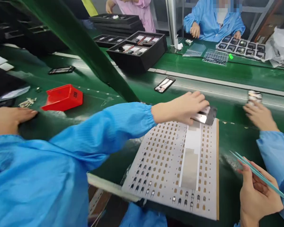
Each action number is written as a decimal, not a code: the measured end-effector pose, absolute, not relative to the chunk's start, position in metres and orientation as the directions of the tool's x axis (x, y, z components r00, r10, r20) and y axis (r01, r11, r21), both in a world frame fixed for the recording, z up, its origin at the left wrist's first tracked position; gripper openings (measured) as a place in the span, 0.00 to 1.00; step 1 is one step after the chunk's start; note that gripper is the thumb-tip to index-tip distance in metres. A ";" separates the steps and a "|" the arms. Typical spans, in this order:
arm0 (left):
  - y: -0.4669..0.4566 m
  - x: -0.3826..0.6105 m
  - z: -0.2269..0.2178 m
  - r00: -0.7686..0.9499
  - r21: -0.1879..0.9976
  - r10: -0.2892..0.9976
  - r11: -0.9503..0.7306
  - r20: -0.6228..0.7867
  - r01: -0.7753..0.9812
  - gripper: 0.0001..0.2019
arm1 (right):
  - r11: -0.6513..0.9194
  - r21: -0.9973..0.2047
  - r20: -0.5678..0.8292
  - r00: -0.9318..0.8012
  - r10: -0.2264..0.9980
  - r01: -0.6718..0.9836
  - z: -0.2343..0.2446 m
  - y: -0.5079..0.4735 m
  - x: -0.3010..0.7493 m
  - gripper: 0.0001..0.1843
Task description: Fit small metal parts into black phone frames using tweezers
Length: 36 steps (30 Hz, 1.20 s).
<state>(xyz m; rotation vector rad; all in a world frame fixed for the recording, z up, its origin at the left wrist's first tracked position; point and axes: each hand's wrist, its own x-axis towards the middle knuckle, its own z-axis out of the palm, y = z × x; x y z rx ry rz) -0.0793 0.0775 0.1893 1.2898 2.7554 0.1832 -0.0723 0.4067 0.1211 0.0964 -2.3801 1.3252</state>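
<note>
At frame centre, the left hand (182, 107) pinches a thin, stiff, light metal plate (204, 116) by its edges; at lower right, the right hand (257, 192) grips tweezers (255, 171).

green conveyor belt (227, 72) | metal post (172, 22) | green diagonal beam (85, 44) | bright even light

L hand (182, 107) outstretched, palm down; R hand (257, 192) in pinch grip.

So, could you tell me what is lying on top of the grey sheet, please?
On the grey sheet: a pale strip, rows of small parts, and at the far edge a metal plate, partly hidden under the left hand.
</note>
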 end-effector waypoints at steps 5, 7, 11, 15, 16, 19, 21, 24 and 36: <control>0.047 0.042 0.174 -0.413 0.309 0.911 0.386 0.023 0.869 0.29 | 0.579 -0.806 0.422 -0.806 0.416 -0.123 0.097 0.350 0.091 0.13; 0.032 0.079 0.159 -0.390 0.371 0.915 0.330 0.100 0.868 0.33 | 0.577 -0.816 0.428 -0.721 0.545 -0.049 0.091 0.325 0.132 0.18; 0.006 0.116 0.134 -0.416 0.505 0.909 0.349 0.022 0.790 0.43 | 0.506 -0.862 0.349 -0.711 0.611 0.012 0.104 0.294 0.151 0.20; -0.009 0.122 0.123 -0.432 0.650 0.901 0.345 -0.029 0.677 0.45 | 0.518 -0.853 0.326 -0.834 0.445 -0.057 0.129 0.270 0.139 0.15; -0.013 0.122 0.121 -0.457 0.687 0.889 0.350 -0.030 0.636 0.45 | 0.522 -0.848 0.328 -0.866 0.378 -0.094 0.133 0.264 0.136 0.13; -0.026 0.122 0.117 -0.556 0.744 0.829 0.409 -0.061 0.529 0.41 | 0.475 -0.856 0.321 -0.929 0.182 -0.203 0.134 0.243 0.125 0.10; -0.037 0.119 0.110 -0.647 0.695 0.760 0.495 -0.055 0.522 0.33 | 0.406 -0.885 0.296 -0.949 0.108 -0.230 0.126 0.232 0.115 0.09; -0.046 0.109 0.094 -0.820 0.583 0.568 0.644 0.070 0.495 0.19 | 0.296 -0.939 0.205 -0.976 0.068 -0.176 0.106 0.219 0.102 0.10; -0.022 0.087 0.075 -0.899 0.527 0.390 0.731 0.198 0.433 0.07 | 0.075 -0.996 -0.047 -0.989 0.139 0.058 0.086 0.212 0.091 0.19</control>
